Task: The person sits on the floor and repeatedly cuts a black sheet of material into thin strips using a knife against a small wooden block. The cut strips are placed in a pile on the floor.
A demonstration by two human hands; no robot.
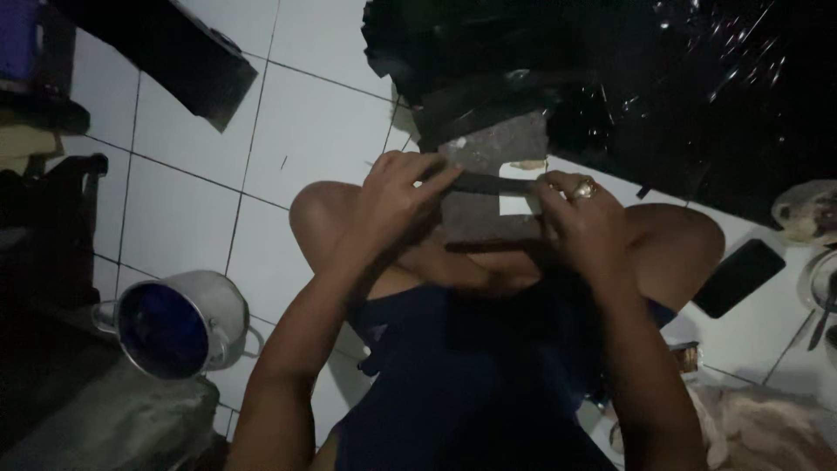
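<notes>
I sit cross-legged on a white tiled floor. A grey rectangular stone block (493,148) stands between my knees. Across it lies a dark flat blade-like strip (488,182). My left hand (397,196) presses fingers on the strip's left end. My right hand (584,222), with a ring on one finger, holds the strip's right end. A small white patch (514,206) shows on the block below the strip.
A metal pot (179,323) lies tipped at lower left. Black plastic sheeting (697,87) fills the upper right. A dark phone (739,276) lies on the tiles at right, by dishes (819,279). A dark box (187,52) sits at upper left.
</notes>
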